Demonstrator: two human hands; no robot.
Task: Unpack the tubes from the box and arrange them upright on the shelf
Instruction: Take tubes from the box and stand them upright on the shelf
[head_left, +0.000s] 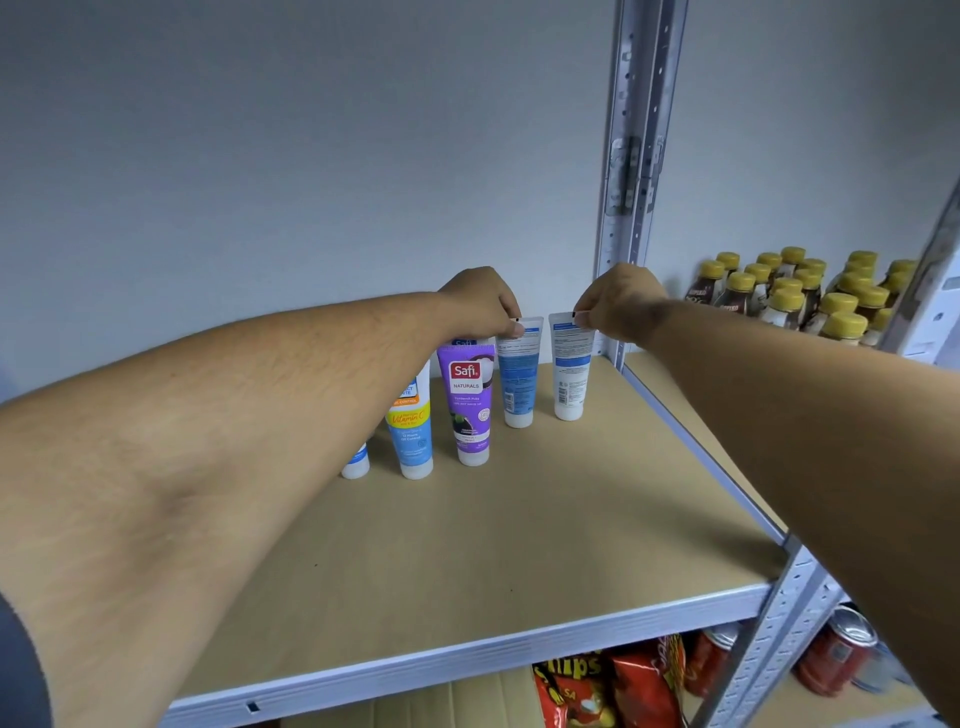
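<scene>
1. The left hand pinches the crimped top of a blue-labelled tube, which stands cap-down on the shelf board.
2. The right hand pinches the top of a white tube, upright just right of the blue-labelled tube.
3. A purple Safi tube stands just left of the blue-labelled tube, with a Vitamin C tube further left.
4. Yellow-capped bottles sit well right of it, past the metal upright.

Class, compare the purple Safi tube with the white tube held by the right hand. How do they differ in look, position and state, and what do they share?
The purple Safi tube shows its branded front; the white tube shows small blue print. No hand touches the purple tube; the right hand pinches the white tube's top edge. The purple tube stands nearer the shelf front, the white tube further back and right. Both stand upright on their white caps.
</scene>
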